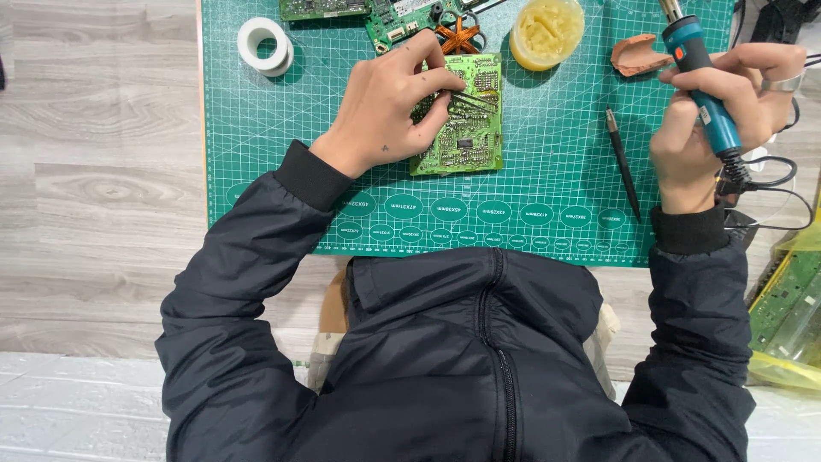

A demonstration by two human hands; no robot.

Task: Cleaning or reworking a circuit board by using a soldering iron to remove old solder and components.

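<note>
A green circuit board (466, 128) lies on the green cutting mat (547, 171). My left hand (389, 107) rests on the board's left side, fingers curled over its edge and pressing it down. My right hand (718, 120) is closed around a teal soldering iron (697, 73), held off to the right of the board with its metal tip pointing up toward the mat's far edge. The iron's black cord (770, 175) trails off to the right.
A white tape roll (265, 44), a yellow tub of paste (547, 32), a brown sponge piece (640, 56), more circuit boards (376, 13) and a copper coil (459, 36) sit along the mat's far edge. A black probe (624, 162) lies beside my right hand. Bagged boards (791, 308) lie at right.
</note>
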